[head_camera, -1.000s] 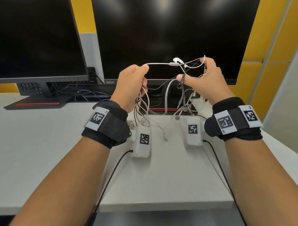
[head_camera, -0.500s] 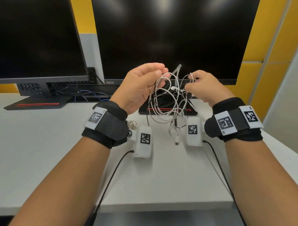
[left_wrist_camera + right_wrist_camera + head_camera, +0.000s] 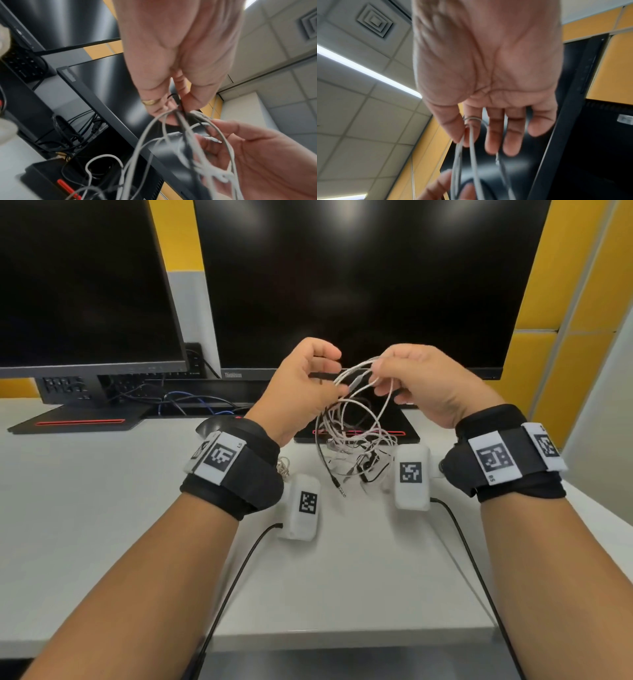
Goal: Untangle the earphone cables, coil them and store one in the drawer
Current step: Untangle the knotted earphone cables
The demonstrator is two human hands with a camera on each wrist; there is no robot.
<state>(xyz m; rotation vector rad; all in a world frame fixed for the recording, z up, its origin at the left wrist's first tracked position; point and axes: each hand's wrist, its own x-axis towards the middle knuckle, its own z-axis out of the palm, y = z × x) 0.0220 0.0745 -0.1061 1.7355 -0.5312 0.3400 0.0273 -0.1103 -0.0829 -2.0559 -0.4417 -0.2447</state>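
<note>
Reaching forward over the near edge of the white table (image 3: 102, 525), two bare forearms each wear one black wristband with printed markers. Two white tagged boxes (image 3: 303, 510) lie on the table between the wrists, each trailing one black lead off the near edge. Above them the left hand (image 3: 301, 392) and the right hand (image 3: 431, 386) are raised close together, with the tangled earphone cables (image 3: 352, 419) strung between them. The left fingers (image 3: 193, 100) are curled and pinch a bunch of white and dark strands at the tips; the right thumb and forefinger nip white loops while the other right fingers (image 3: 513, 135) stay loosely extended. The tangle hangs down in several loops, and one black lead ends in a jack plug (image 3: 340, 491) just above the table. How many cables make up the knot cannot be told. Bare table spreads wide to the left; the right edge runs close beside the right wrist. Farther back stand two dark monitors (image 3: 359, 285), their stands at the table's rear.
</note>
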